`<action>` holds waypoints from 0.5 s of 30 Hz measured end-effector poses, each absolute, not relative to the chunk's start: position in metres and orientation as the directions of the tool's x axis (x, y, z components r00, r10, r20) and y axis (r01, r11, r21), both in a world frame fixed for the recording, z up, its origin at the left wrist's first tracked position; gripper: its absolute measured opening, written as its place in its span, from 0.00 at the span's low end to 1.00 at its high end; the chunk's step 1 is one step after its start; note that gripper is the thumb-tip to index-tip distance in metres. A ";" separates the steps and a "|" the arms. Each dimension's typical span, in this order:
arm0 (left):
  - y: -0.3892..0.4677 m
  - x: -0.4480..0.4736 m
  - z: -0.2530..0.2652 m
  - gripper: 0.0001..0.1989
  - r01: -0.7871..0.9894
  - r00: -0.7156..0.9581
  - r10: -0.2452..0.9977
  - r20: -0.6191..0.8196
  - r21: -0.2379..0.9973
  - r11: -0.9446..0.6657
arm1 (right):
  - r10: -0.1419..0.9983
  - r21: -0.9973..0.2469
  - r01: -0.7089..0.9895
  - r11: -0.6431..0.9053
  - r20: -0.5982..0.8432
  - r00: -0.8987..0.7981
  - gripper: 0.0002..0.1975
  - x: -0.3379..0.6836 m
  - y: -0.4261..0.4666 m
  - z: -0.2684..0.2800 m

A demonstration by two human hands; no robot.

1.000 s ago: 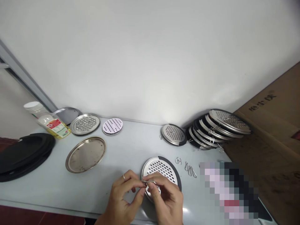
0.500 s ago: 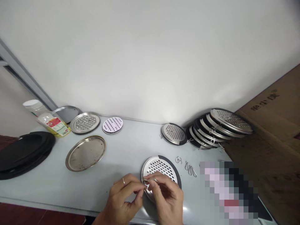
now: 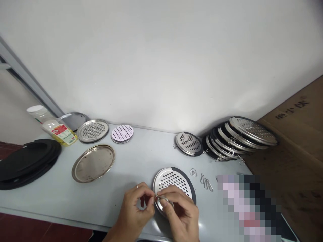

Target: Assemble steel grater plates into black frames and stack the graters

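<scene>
Over the near edge of a round metal grater (image 3: pixel 174 179) with a dark rim, both hands meet fingertip to fingertip. My right hand (image 3: pixel 179 210) is closed on a small silver carabiner (image 3: pixel 168 200), its curved end showing between thumb and fingers. My left hand (image 3: pixel 138 208) pinches a thin metal ring at the carabiner's left end; the fingertips mostly hide it. The grater lies flat on the table, partly covered by my right hand. Just right of it are several loose metal rings (image 3: pixel 193 172) and several carabiners (image 3: pixel 206 183).
A stack of graters (image 3: pixel 237 137) leans at the back right beside a cardboard box (image 3: pixel 290 161), with one grater (image 3: pixel 188 144) next to it. Leftward are a metal lid (image 3: pixel 93 164), grater discs (image 3: pixel 93 130), a lilac disc (image 3: pixel 122 133), an oil bottle (image 3: pixel 60 132) and black rims (image 3: pixel 27 164).
My left fingers have closed in tighter against the carabiner's end, and my right hand has tilted it slightly downward. The view has shifted a little; the objects on the table lie as before.
</scene>
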State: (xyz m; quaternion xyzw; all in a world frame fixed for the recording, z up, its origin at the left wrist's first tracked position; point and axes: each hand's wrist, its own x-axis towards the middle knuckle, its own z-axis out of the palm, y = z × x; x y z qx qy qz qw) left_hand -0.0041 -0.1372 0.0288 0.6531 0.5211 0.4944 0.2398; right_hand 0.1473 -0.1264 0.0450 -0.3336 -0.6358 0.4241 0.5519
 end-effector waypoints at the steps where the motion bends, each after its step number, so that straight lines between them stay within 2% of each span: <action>1: -0.137 -0.004 0.028 0.08 0.445 -0.037 0.922 0.385 0.832 -0.330 | 0.890 -0.907 -0.045 0.419 0.421 -0.174 0.09 0.148 -0.127 0.045; 4: -0.137 -0.003 0.026 0.08 0.447 -0.056 0.924 0.378 0.837 -0.315 | 0.880 -0.899 -0.041 0.437 0.437 -0.185 0.09 0.150 -0.128 0.042; 7: -0.140 -0.005 0.028 0.07 0.441 -0.071 0.920 0.384 0.840 -0.317 | 0.841 -0.871 0.008 0.491 0.472 -0.264 0.10 0.155 -0.128 0.038; 12: -0.145 -0.011 0.038 0.07 0.312 -0.028 0.946 0.323 0.902 -0.299 | 0.715 -0.721 0.144 0.678 0.601 -0.356 0.18 0.166 -0.123 0.031; 15: -0.142 -0.013 0.042 0.06 0.318 -0.012 0.944 0.331 0.896 -0.310 | 0.690 -0.683 0.178 0.709 0.619 -0.375 0.21 0.167 -0.122 0.028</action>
